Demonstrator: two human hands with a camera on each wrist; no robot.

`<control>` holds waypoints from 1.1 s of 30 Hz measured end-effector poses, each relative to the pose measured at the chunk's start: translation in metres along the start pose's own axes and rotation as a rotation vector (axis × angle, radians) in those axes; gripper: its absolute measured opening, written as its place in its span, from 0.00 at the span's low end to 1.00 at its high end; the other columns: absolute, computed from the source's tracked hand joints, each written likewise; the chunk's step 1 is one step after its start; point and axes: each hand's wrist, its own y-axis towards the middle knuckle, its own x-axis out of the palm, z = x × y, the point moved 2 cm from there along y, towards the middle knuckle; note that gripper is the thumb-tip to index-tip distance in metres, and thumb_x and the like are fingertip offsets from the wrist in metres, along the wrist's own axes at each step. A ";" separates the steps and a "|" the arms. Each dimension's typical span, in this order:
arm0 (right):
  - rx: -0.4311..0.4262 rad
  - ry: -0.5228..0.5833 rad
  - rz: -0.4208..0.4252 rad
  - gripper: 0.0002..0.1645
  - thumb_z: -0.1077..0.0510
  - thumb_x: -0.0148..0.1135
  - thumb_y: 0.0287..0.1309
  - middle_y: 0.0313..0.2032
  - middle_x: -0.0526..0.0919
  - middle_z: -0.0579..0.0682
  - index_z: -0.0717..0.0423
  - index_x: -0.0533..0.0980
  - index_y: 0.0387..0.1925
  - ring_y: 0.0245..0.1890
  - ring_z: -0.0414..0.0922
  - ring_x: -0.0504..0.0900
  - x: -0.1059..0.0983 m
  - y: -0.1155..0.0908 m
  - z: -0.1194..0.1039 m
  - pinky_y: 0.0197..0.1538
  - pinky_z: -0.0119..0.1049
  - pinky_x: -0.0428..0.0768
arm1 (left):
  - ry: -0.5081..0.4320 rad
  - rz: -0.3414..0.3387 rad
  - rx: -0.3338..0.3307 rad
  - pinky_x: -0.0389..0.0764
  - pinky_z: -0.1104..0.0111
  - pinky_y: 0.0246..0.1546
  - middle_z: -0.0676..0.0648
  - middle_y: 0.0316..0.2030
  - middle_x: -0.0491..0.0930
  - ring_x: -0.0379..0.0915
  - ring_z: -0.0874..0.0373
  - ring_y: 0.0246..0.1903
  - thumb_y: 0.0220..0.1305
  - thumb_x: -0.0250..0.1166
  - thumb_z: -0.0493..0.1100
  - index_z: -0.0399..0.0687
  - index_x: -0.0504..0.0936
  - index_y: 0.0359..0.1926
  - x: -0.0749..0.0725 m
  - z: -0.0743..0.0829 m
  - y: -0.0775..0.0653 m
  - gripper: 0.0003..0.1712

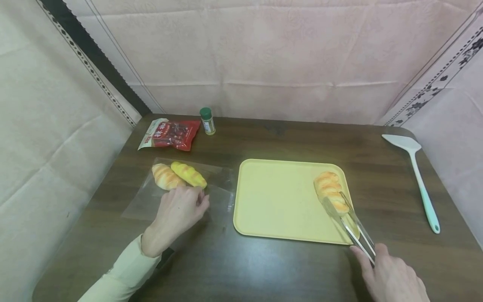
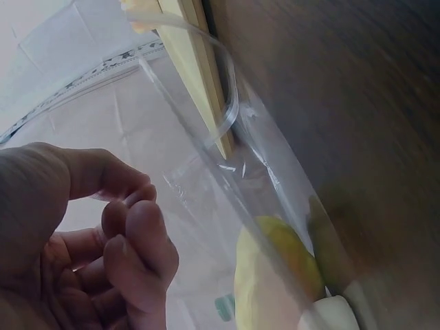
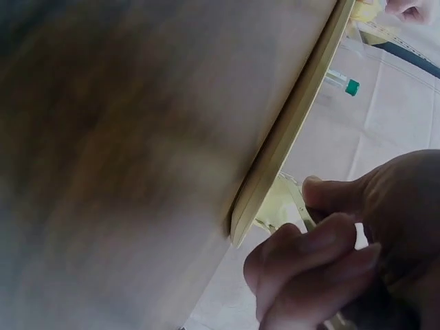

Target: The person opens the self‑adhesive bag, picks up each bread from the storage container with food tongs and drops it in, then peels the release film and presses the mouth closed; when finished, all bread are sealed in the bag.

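Observation:
My left hand (image 1: 181, 209) has its fingers curled and pinches the upper layer of a clear plastic bag (image 1: 141, 205), whose mouth gapes toward the tray. Inside the bag lie a striped bread roll (image 1: 166, 177) and a yellow roll (image 1: 188, 174). In the left wrist view the raised film (image 2: 206, 161) runs close past the fingertips. My right hand (image 1: 394, 274) grips metal tongs (image 1: 360, 235) near the bottom right. The tongs' ends straddle a golden twisted bread (image 1: 328, 186) on the right side of a pale yellow tray (image 1: 279, 201).
A red and white snack packet (image 1: 173, 134) lies at the back left, beside a small green-capped jar (image 1: 208, 121). Toward the right table edge lies a spatula (image 1: 419, 180) with a mint handle. Cloth curtains (image 1: 264, 63) surround the wooden table (image 1: 264, 268).

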 end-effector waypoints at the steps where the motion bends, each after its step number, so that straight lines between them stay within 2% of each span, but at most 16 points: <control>1: -0.006 -0.001 0.003 0.47 0.25 0.43 0.80 0.22 0.79 0.54 0.69 0.68 0.53 0.24 0.58 0.81 0.000 0.001 0.001 0.27 0.56 0.76 | -0.003 -0.003 -0.003 0.65 0.66 0.16 0.54 0.13 0.69 0.63 0.60 0.16 0.65 0.74 0.40 0.49 0.79 0.21 0.000 0.000 0.000 0.17; 5: -0.015 0.001 -0.001 0.45 0.24 0.45 0.79 0.23 0.81 0.57 0.66 0.70 0.51 0.26 0.60 0.83 -0.004 0.005 0.003 0.28 0.57 0.76 | -0.009 -0.008 -0.013 0.65 0.67 0.17 0.54 0.13 0.69 0.63 0.60 0.16 0.66 0.74 0.39 0.49 0.78 0.21 0.000 -0.001 -0.001 0.17; 10: -0.018 0.016 -0.013 0.40 0.24 0.46 0.79 0.24 0.79 0.56 0.60 0.71 0.47 0.26 0.58 0.81 -0.010 0.008 0.007 0.29 0.56 0.75 | -0.005 0.001 -0.022 0.64 0.67 0.17 0.54 0.13 0.69 0.62 0.60 0.16 0.66 0.73 0.39 0.49 0.78 0.21 -0.001 -0.002 -0.003 0.18; 15: 0.000 0.031 -0.018 0.38 0.24 0.47 0.78 0.23 0.76 0.54 0.55 0.71 0.45 0.27 0.56 0.78 -0.011 0.008 0.010 0.28 0.50 0.70 | -0.003 0.027 -0.007 0.62 0.67 0.16 0.54 0.12 0.67 0.61 0.60 0.15 0.66 0.74 0.39 0.50 0.76 0.19 -0.001 -0.001 -0.005 0.21; 18: -0.024 0.036 0.018 0.35 0.25 0.50 0.78 0.23 0.77 0.53 0.54 0.73 0.47 0.27 0.55 0.79 -0.010 0.006 0.007 0.28 0.47 0.68 | -0.002 0.048 0.002 0.59 0.68 0.16 0.54 0.12 0.66 0.60 0.60 0.15 0.66 0.74 0.39 0.50 0.74 0.18 -0.002 -0.001 -0.005 0.22; 22: -0.128 0.039 0.130 0.29 0.30 0.56 0.78 0.18 0.72 0.49 0.53 0.73 0.45 0.23 0.51 0.74 -0.008 0.002 -0.004 0.27 0.44 0.66 | -0.006 0.057 -0.005 0.58 0.70 0.16 0.53 0.13 0.67 0.59 0.60 0.14 0.66 0.75 0.40 0.49 0.75 0.19 -0.004 0.000 -0.005 0.21; 25: -0.234 0.036 0.227 0.25 0.35 0.61 0.78 0.16 0.64 0.45 0.52 0.71 0.40 0.20 0.48 0.67 -0.009 -0.002 -0.017 0.27 0.43 0.63 | -0.015 0.052 -0.016 0.59 0.70 0.16 0.52 0.13 0.68 0.60 0.61 0.14 0.66 0.75 0.40 0.48 0.78 0.20 -0.005 0.001 -0.005 0.19; 29: -0.371 0.025 0.344 0.22 0.39 0.68 0.73 0.15 0.61 0.40 0.49 0.70 0.36 0.18 0.45 0.62 -0.014 -0.005 -0.041 0.25 0.42 0.61 | -0.010 0.063 -0.025 0.60 0.70 0.16 0.52 0.14 0.70 0.61 0.60 0.14 0.65 0.76 0.40 0.47 0.80 0.22 -0.005 0.001 -0.005 0.17; 33: -0.535 -0.022 0.431 0.23 0.40 0.75 0.67 0.16 0.57 0.34 0.43 0.69 0.32 0.16 0.36 0.57 -0.020 -0.003 -0.068 0.23 0.37 0.58 | -0.012 0.079 -0.037 0.60 0.70 0.16 0.51 0.14 0.70 0.61 0.60 0.14 0.65 0.76 0.40 0.46 0.79 0.22 -0.006 0.001 -0.005 0.17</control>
